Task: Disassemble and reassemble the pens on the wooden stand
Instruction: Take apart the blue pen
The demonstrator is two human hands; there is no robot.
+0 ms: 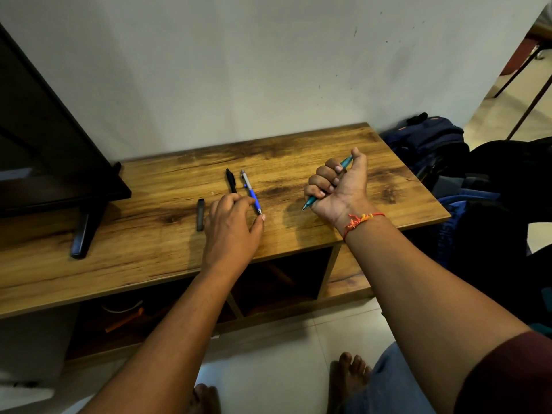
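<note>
A wooden stand [298,150] runs along the wall. My right hand [337,183] grips a teal pen [346,163] in a fist above the stand's right part, tip pointing down toward me. A black pen [230,180] and a blue and silver pen [250,191] lie side by side in the middle. My left hand [231,228] hovers palm down over their near ends, fingers loosely bent, thumb tip beside the blue pen's tip. It covers the black pen's near end. A small black pen piece [200,214] lies left of that hand.
A dark television with a black foot [86,231] stands on the stand's left part. Dark bags [433,144] are piled to the right of the stand. Open shelves [283,282] lie under the top. My bare feet rest on the tiled floor.
</note>
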